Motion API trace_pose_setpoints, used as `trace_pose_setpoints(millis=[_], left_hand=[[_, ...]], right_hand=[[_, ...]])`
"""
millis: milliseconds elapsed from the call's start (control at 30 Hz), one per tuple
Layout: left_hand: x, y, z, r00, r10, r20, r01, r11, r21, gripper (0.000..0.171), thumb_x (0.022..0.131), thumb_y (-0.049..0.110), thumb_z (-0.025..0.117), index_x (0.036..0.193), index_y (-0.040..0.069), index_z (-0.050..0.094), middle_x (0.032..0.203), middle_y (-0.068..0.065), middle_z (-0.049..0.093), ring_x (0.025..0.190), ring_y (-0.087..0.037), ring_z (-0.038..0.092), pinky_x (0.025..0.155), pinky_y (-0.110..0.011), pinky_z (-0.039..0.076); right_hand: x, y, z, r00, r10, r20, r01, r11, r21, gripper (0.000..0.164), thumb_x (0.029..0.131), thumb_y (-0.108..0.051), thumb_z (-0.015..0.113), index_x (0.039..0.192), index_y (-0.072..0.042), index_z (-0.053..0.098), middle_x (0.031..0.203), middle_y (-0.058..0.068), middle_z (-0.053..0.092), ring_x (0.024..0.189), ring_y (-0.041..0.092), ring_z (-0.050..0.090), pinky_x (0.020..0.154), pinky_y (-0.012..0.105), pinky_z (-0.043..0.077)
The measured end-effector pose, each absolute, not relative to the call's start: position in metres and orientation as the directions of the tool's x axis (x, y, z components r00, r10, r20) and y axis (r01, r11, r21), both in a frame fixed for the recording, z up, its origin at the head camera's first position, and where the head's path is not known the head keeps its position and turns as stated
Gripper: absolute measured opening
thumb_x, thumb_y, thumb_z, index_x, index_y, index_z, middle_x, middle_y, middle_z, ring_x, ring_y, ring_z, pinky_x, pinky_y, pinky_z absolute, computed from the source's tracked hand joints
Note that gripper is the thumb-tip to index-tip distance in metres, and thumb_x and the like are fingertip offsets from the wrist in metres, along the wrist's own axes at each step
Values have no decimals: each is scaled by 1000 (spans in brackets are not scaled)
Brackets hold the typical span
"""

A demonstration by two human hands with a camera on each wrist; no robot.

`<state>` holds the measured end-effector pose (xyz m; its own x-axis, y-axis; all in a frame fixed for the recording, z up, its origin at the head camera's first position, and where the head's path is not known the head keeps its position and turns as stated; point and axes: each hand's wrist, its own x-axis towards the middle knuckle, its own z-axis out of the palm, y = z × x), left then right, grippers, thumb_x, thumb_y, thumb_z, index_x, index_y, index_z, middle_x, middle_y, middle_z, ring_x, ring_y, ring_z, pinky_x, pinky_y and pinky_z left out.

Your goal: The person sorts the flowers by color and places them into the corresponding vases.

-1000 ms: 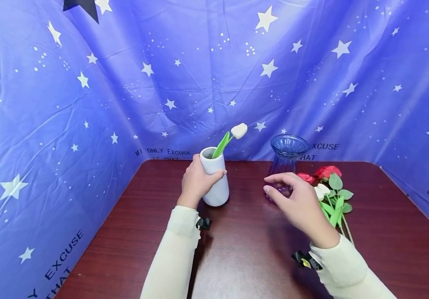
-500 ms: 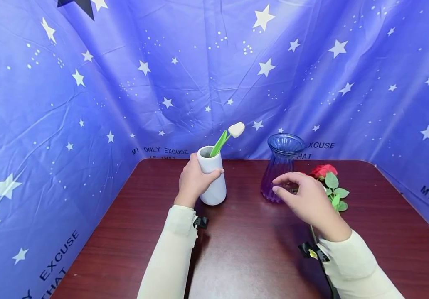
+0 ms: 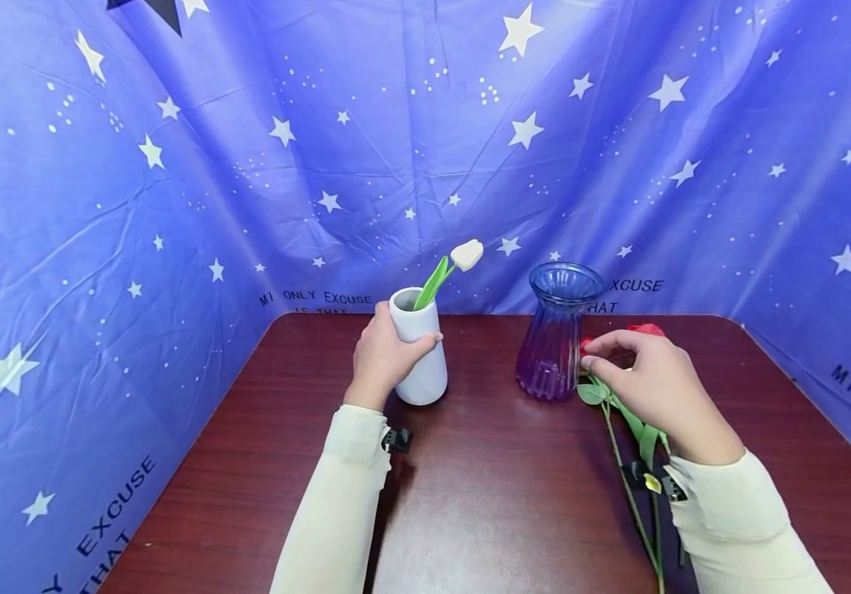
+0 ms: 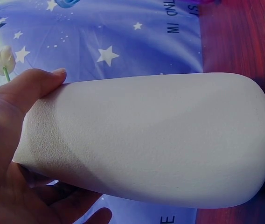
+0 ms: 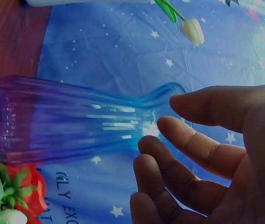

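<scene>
My left hand (image 3: 387,356) grips the upper part of a white vase (image 3: 425,371), thumb on one side and fingers on the other. The vase stands upright on the table, and a white tulip (image 3: 467,255) with a green leaf leans out of its mouth to the right. My right hand (image 3: 666,396) hovers over the loose flowers at the right, with loosely bent fingers and nothing between them and the thumb. Beneath it lie red roses (image 5: 30,189) and a white tulip (image 5: 13,216); the hand partly hides them in the head view.
A ribbed blue-to-purple glass vase (image 3: 553,351) stands upright just left of my right hand. Green flower stems (image 3: 622,474) stretch toward the front of the dark red table (image 3: 492,495). A blue cloth (image 3: 396,124) with stars hangs around the back and sides.
My right hand has moved right, away from the glass vase and across the flowers, uncovering more of the vase and some stems. The left hand keeps its grip on the white vase.
</scene>
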<state>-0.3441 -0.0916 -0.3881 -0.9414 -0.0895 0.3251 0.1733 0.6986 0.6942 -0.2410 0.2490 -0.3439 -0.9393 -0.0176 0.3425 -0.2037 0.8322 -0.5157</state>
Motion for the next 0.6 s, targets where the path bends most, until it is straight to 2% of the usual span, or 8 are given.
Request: trace_pose_setpoints(millis=[167, 433, 600], left_hand=[[-345, -92, -387, -943, -90, 321, 171, 697, 697, 84, 74, 61, 83, 135, 15, 49, 107, -2, 66, 96, -26, 67, 78, -46, 57], [-345, -92, -387, -942, -89, 323, 176, 689, 703, 84, 73, 60, 84, 135, 15, 49, 107, -1, 66, 96, -26, 68, 79, -47, 57], [-344, -93, -387, -943, -91, 321, 172, 692, 701, 84, 73, 61, 83, 135, 15, 49, 107, -1, 66, 95, -26, 67, 78, -46, 57]], right_hand=[[-243, 259, -343, -946, 12, 323, -165, 840, -517, 24, 95, -40, 72, 106, -20, 78, 98, 7, 72, 75, 21, 53, 60, 32, 40], [-245, 278, -344, -961, 27, 276, -119, 859, -497, 29, 96, -43, 70, 107, -18, 78, 103, 11, 76, 84, 23, 65, 64, 31, 44], [-245, 287, -343, -964, 32, 262, -103, 867, -488, 31, 96, -43, 70, 107, -15, 78, 96, 10, 75, 76, 19, 61, 62, 31, 42]])
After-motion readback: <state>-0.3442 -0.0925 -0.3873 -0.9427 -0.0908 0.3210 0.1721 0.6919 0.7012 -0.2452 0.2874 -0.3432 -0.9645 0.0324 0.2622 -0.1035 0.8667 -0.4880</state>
